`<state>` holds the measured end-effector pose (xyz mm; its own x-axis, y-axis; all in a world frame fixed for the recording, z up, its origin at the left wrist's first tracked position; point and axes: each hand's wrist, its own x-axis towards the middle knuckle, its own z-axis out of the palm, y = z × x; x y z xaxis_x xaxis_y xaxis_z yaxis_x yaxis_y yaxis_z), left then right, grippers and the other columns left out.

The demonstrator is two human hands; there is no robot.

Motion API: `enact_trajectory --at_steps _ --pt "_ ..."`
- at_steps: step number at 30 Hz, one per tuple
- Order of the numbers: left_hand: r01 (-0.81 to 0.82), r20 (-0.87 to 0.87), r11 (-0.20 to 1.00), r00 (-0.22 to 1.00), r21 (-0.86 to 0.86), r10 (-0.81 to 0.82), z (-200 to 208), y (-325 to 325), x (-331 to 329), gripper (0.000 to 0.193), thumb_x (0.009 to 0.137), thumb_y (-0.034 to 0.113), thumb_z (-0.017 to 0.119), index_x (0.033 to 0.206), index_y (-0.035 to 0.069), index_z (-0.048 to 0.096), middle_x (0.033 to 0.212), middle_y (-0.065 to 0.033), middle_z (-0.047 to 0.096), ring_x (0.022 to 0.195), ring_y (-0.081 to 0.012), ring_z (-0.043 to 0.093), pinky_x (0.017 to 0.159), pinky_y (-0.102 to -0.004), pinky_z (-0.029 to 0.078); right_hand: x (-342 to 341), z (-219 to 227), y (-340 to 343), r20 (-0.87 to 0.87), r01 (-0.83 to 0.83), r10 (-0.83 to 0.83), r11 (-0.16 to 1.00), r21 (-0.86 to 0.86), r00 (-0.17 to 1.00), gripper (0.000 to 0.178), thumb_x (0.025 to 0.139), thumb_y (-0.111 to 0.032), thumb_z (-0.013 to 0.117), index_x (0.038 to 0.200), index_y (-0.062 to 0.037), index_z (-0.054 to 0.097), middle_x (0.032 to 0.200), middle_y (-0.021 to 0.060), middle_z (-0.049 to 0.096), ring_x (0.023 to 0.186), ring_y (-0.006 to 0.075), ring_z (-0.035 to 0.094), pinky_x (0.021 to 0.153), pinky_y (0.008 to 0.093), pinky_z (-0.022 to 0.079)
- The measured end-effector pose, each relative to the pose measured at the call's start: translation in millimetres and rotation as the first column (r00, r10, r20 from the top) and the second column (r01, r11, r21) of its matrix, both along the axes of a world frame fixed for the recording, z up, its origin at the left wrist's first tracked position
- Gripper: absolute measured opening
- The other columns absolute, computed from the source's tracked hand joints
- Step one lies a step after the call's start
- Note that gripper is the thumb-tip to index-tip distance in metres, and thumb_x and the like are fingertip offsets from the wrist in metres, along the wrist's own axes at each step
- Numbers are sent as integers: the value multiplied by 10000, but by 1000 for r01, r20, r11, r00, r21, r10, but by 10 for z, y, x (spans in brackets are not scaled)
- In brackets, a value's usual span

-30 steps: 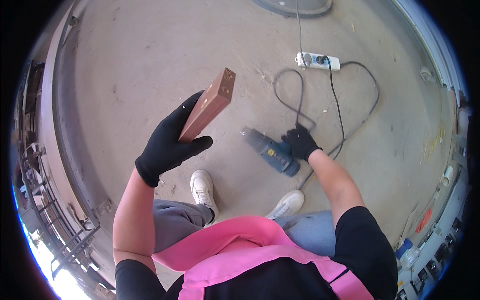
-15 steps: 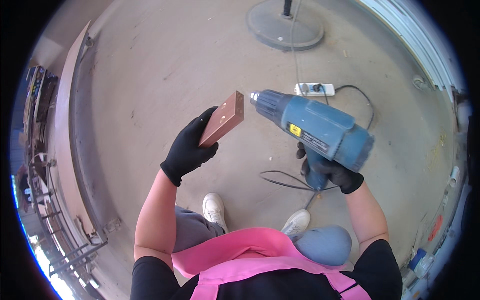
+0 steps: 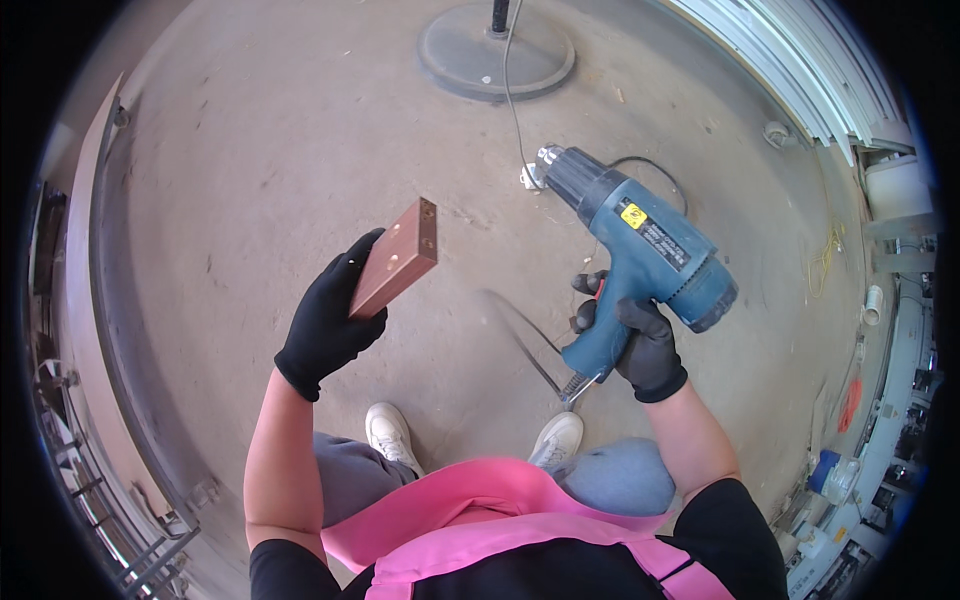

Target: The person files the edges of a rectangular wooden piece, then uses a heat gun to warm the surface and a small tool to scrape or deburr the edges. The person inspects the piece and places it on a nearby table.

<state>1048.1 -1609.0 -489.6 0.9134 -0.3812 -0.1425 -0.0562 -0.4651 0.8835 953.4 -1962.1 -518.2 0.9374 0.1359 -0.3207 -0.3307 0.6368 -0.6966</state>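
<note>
My left hand (image 3: pixel 330 320), in a black glove, grips a reddish-brown wooden block (image 3: pixel 392 262) by its lower end. Round holes show in the block's end face, and pale round spots dot its broad face. My right hand (image 3: pixel 645 345), gloved in black and grey, is wrapped round the handle of a blue heat gun (image 3: pixel 650 240). The gun's metal nozzle points up and to the left, beyond the block and apart from it. A cord runs down from the bottom of its handle.
A round grey stand base (image 3: pixel 497 55) rests on the floor ahead. The nozzle partly hides a white power strip (image 3: pixel 531 177). A long panel (image 3: pixel 100 300) stands at the left. Stacked white lengths (image 3: pixel 790 60) and a clear bottle with blue (image 3: pixel 835 477) lie along the right.
The heat gun has tilted so its nozzle aims further upward, and its cord has swung. The block has turned slightly, with its holed end face showing more. The whole view has shifted to the right.
</note>
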Motion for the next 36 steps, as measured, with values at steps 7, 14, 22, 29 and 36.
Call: enact_trajectory --at_steps 7,14,22,29,36 --pt "141 -22 981 990 135 -139 -73 -44 59 761 712 -25 615 1449 68 448 1229 -119 621 1133 -224 605 955 -337 477 105 242 96 90 -34 38 998 -47 995 534 852 -167 701 1310 -25 466 1257 141 519 1019 230 569 912 405 477" --pt "193 120 977 972 94 -204 -127 -10 183 764 692 -1 659 1418 118 452 1115 -170 604 1030 -377 592 890 -421 498 -171 520 279 59 -139 135 988 65 989 609 792 -177 752 1272 12 428 1102 178 562 807 256 677 701 365 560" --pt "131 365 952 902 276 -230 -266 122 296 742 700 -13 688 1397 132 477 1096 -129 599 1037 -345 575 926 -420 451 -458 414 139 -48 -145 176 912 384 983 594 820 -71 783 1327 19 487 1171 217 573 903 284 701 748 310 592" --pt "54 412 943 890 328 -195 -255 210 312 741 692 -58 682 1381 151 509 1072 -109 607 1038 -332 574 932 -421 447 -579 217 -74 -366 -51 286 843 535 886 567 847 -25 714 1346 26 452 1182 246 565 1084 359 626 755 379 629" --pt "5 515 922 828 387 -220 -255 262 353 720 670 -111 639 1334 158 559 1084 -91 618 1034 -324 572 956 -425 439 -646 270 -235 -397 -209 362 902 378 843 574 856 -39 709 1357 21 434 1191 247 552 1069 361 621 770 381 620"
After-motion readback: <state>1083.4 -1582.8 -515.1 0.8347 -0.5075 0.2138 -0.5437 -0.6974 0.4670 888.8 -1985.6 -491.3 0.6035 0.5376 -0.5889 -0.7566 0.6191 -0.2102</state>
